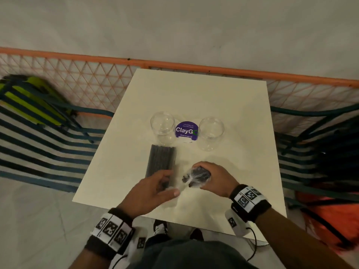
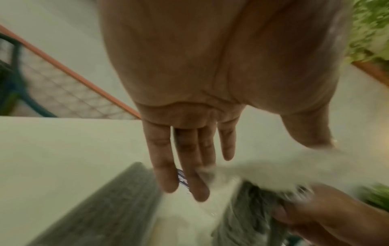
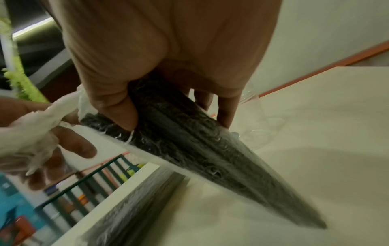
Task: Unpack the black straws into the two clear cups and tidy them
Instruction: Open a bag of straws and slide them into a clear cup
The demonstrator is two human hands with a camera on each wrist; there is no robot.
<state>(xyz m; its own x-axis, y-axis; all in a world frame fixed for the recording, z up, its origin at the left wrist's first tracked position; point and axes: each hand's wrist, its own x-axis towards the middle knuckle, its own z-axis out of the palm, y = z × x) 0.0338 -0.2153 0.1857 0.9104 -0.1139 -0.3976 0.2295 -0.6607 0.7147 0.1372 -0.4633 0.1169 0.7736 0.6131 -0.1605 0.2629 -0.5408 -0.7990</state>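
Two clear cups [image 1: 162,128] [image 1: 211,133] stand empty on the white table [image 1: 223,98]. A wrapped pack of black straws [image 1: 162,160] [image 2: 109,208] [image 3: 130,208] lies flat in front of the left cup. My right hand [image 1: 215,179] [image 3: 168,50] grips a second straw bundle [image 1: 197,176] [image 3: 200,149], held steeply with its far end down on the table. Its clear plastic wrap [image 2: 263,168] [image 3: 27,133] is stretched off the near end. My left hand [image 1: 155,188] [image 2: 189,149] pinches that wrap with the thumb, its other fingers fairly straight.
A purple round sticker [image 1: 186,131] lies between the cups. Striped chairs [image 1: 48,144] [image 1: 320,152] flank the table, one on each side. An orange mesh fence [image 1: 87,78] runs behind it. A green bag [image 1: 33,98] sits on the left chair and something orange [image 1: 326,216] at the right.
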